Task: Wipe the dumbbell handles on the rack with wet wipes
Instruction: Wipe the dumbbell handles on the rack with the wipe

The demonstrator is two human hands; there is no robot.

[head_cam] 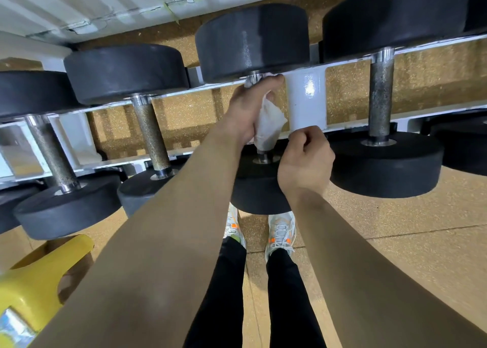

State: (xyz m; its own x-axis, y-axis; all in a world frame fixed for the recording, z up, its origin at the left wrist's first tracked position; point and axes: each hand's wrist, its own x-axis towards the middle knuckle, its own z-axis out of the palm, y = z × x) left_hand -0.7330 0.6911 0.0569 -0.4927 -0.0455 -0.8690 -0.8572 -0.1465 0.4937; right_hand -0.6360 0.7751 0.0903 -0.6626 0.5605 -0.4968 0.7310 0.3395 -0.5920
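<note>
On the rack (305, 97), the middle dumbbell's handle (263, 155) is being wiped with a wet wipe (268, 121) clasped round it by the left grip (247, 110), the right grip (305, 160) being curled just beside it, whether pinching anything cannot be told, and a full-length stroke seems needed next.

place: gym | evidence: black dumbbells (126, 72) on white rack (305, 97) (speckled rubber floor (395, 242))

Bright, even indoor lighting; a glare patch marks the white rack post (307, 92) near 12 o'clock. Wide-angle distortion bows the rails (110, 163) at 3 and 9 o'clock, where detail softens.
</note>
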